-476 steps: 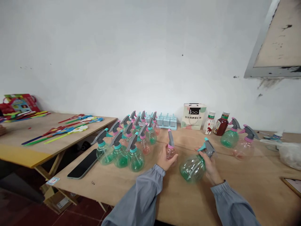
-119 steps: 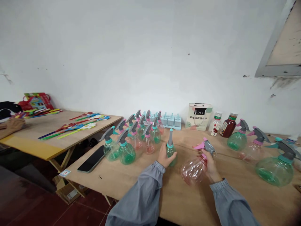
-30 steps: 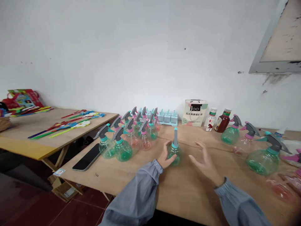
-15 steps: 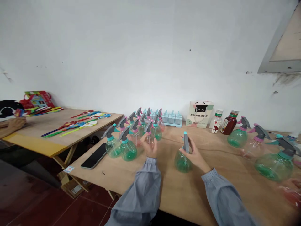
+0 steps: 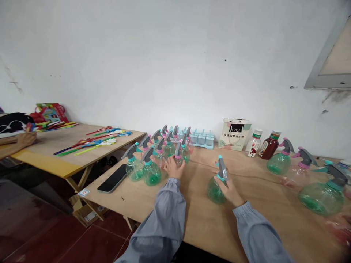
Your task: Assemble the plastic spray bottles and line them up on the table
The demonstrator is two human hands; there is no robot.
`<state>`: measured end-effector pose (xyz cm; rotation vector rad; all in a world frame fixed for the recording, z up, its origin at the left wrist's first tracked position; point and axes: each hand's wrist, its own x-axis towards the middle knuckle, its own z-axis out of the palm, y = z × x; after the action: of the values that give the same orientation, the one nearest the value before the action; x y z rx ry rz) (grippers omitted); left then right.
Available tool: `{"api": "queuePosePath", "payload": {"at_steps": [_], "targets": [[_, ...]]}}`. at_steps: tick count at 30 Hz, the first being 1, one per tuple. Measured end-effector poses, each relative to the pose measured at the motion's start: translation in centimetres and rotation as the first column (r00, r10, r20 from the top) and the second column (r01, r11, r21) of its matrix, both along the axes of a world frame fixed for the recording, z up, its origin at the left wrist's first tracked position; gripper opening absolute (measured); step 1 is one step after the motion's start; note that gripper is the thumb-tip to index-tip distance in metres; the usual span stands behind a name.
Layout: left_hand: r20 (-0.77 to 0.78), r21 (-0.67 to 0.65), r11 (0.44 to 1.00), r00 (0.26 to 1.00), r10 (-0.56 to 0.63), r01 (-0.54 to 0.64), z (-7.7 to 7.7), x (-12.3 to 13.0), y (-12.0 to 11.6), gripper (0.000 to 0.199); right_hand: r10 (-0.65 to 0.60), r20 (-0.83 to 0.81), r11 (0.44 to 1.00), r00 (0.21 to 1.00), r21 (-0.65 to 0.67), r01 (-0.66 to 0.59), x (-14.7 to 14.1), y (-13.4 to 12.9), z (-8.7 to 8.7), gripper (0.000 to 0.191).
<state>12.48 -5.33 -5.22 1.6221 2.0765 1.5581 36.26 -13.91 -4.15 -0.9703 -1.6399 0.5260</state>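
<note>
My left hand (image 5: 174, 168) has its fingers curled round a pink-collared spray bottle (image 5: 178, 151) with a grey trigger head, at the front of a cluster. Most of that bottle's body is hidden behind the hand. To the right, my right hand (image 5: 228, 188) grips a green spray bottle (image 5: 215, 191) near its neck. This bottle stands on the wooden table, with a turquoise nozzle tip and grey lever. Beside my left hand, a green spray bottle (image 5: 151, 174) and several more pink and green ones stand close together.
A phone (image 5: 113, 178) lies left of the cluster. Behind stand a light blue mould tray (image 5: 201, 140), a paper bag (image 5: 235, 135) and two drink bottles (image 5: 270, 146). More spray bottles (image 5: 318, 195) line the right. Another person's hand (image 5: 26, 138) rests on the left table.
The head of the green bottle in my right hand has turned, its grey lever now pointing more to the right. My left hand stays at the pink-collared bottle. The view has shifted slightly.
</note>
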Motion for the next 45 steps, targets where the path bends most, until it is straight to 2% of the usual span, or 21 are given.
{"api": "queuePosePath", "payload": {"at_steps": [3, 5, 11, 15, 18, 20, 24, 27, 29, 36, 42, 45], "targets": [[-0.039, -0.025, 1.000, 0.999, 0.004, -0.005, 0.1, 0.6, -0.4, 0.049, -0.053, -0.006, 0.998, 0.999, 0.022, 0.053, 0.0, 0.2, -0.2, 0.064], [-0.030, 0.007, 1.000, 0.999, -0.025, 0.026, -0.1, 1.0, -0.5, 0.048, -0.079, -0.026, 0.996, 0.997, 0.028, 0.080, 0.0, 0.3, -0.3, 0.062], [0.078, 0.224, 0.952, 0.970, -0.231, 0.209, -1.4, 1.9, -0.3, 0.038, -0.108, -0.116, 0.994, 0.987, -0.008, 0.107, -0.1, 0.4, -0.4, 0.052], [0.102, 0.269, 0.922, 0.943, -0.315, 0.279, -1.6, 2.3, -0.4, 0.031, -0.116, -0.150, 0.993, 0.982, -0.005, 0.116, 0.0, 0.3, -0.4, 0.056], [0.110, 0.285, 0.910, 0.933, -0.343, 0.301, -1.5, 2.4, -0.5, 0.031, -0.129, -0.179, 0.991, 0.975, -0.054, 0.121, 0.4, 0.3, -0.5, 0.048], [0.126, 0.293, 0.902, 0.923, -0.364, 0.316, -1.4, 2.5, -0.6, 0.031, -0.148, -0.238, 0.984, 0.960, -0.136, 0.118, 0.8, 0.3, -0.5, 0.044], [0.150, 0.294, 0.875, 0.885, -0.440, 0.385, -1.5, 2.7, -0.9, 0.030, -0.134, -0.472, 0.959, 0.871, -0.282, -0.005, 1.5, 0.5, 0.3, 0.053], [0.153, 0.300, 0.856, 0.864, -0.479, 0.421, -1.5, 2.9, -1.0, 0.028, -0.102, -0.609, 0.948, 0.787, -0.298, -0.107, 1.7, 0.4, 1.2, 0.055], [0.156, 0.299, 0.848, 0.854, -0.497, 0.438, -1.5, 3.1, -1.1, 0.027, -0.077, -0.647, 0.941, 0.758, -0.298, -0.159, 1.8, 0.3, 1.6, 0.052], [0.176, 0.298, 0.815, 0.810, -0.559, 0.498, -1.2, 3.3, -1.3, 0.026, 0.065, -0.619, 0.920, 0.783, -0.267, -0.287, 2.0, 0.5, 1.7, 0.040], [0.150, 0.302, 0.802, 0.805, -0.574, 0.516, -1.3, 3.1, -1.4, 0.027, -0.116, -0.616, 0.958, 0.779, -0.278, -0.077, 2.2, 1.1, 1.1, 0.024], [0.140, 0.300, 0.803, 0.809, -0.571, 0.515, -1.3, 3.2, -1.4, 0.027, -0.114, -0.605, 0.957, 0.788, -0.281, -0.078, 1.9, 0.9, 1.0, 0.026]]}}
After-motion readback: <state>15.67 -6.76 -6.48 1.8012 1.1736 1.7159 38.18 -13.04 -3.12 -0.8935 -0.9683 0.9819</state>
